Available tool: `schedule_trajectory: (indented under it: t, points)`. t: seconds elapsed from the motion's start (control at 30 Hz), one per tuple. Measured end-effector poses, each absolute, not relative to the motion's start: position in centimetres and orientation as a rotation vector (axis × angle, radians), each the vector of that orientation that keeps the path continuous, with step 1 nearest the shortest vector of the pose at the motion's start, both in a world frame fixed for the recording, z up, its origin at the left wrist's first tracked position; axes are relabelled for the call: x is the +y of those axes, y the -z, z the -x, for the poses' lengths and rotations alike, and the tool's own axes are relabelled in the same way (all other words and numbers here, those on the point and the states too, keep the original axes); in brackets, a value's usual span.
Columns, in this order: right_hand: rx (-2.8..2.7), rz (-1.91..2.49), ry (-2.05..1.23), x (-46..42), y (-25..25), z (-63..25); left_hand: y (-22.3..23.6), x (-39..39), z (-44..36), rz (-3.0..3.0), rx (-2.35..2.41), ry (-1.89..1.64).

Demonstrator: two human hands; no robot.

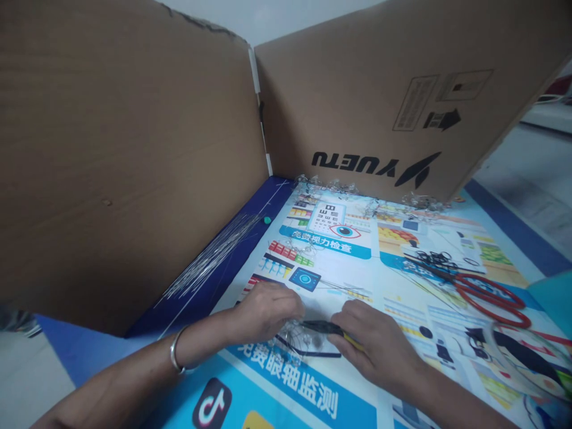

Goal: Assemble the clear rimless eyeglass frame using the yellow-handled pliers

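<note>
My right hand [373,336] is closed around a pair of pliers [322,326] with yellow-and-black handles, their dark jaws pointing left. At the jaws' tip lies a tangle of clear beads and thin wire [297,338], which my left hand [270,307] pinches from above with curled fingers. A silver bangle circles my left wrist. Whether the jaws grip a wire is too small to make out. Both hands are low over the printed sheet [308,363] that covers the table.
Cardboard panels [134,149] stand at the left and back. Along the blue left edge lies a bundle of thin wires [214,253]. Red-handled scissors [489,298] and black loops [433,260] rest at the right. Clear bead clusters [422,201] line the back.
</note>
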State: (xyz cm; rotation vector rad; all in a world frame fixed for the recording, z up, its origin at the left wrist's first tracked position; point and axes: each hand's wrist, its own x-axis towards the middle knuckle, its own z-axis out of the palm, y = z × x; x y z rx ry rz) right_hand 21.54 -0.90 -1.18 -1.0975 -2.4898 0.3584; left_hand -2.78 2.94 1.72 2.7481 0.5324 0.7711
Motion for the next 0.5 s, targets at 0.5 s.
schedule_trajectory:
  t: [0.5]
  points:
    - [-2.481,1.173,-0.651,-0.72,0.57,-21.62,-1.72,3.01,2.87,-2.761,0.435,-0.757]
